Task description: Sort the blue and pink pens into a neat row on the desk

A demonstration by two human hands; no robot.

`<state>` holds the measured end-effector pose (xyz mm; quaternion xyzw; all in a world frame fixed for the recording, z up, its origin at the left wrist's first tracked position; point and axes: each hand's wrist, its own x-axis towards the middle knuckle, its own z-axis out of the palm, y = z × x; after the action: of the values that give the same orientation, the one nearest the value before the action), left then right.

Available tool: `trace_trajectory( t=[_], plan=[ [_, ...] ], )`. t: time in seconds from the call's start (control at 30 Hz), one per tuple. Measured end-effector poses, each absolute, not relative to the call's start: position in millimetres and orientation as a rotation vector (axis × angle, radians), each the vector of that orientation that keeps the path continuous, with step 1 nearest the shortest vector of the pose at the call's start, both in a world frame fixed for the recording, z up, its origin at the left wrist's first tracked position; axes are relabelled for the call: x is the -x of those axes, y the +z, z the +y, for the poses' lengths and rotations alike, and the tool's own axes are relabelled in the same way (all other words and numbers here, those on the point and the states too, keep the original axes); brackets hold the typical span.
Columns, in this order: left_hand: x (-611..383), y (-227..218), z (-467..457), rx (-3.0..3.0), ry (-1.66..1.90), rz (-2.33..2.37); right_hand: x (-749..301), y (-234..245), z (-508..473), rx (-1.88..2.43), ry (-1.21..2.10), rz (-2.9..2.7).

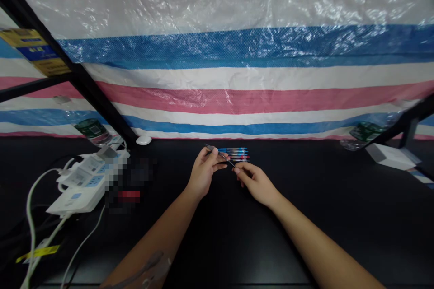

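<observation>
Head-worn view, facing forward and down, over black tabletop (pixel 239 235), striped sheet (pixel 244 76) beyond

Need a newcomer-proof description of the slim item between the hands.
On the black table, below the striped sheet, find the row of pens. Beside it, the left hand and right hand hold a slim pen-like item between them. Unlike the pens lying side by side, it is slanted and gripped in fingers.

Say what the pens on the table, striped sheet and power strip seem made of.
Pens: perhaps plastic, judging by bright colours; too small for finish. Striped sheet: glossy plastic, probably woven, from its fine grid and glare. Power strip: likely plastic, smooth, with an even white surface.
</observation>
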<state>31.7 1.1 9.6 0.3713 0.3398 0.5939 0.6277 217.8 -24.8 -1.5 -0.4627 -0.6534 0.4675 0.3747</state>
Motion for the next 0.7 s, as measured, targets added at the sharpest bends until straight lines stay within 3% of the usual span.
trace_trajectory(
  t=[0.43, 0.7],
  plan=[
    [-31.0, 6.4, 1.3, -0.927, 1.321, 0.820, -229.5, 5.8, -20.7, 1.263, 0.825, -1.846],
    [-38.0, 2.6, -4.8, -0.983, 1.207, 0.788, -225.8, 4.1, -22.4, 1.128, 0.790, -1.808]
  ],
)
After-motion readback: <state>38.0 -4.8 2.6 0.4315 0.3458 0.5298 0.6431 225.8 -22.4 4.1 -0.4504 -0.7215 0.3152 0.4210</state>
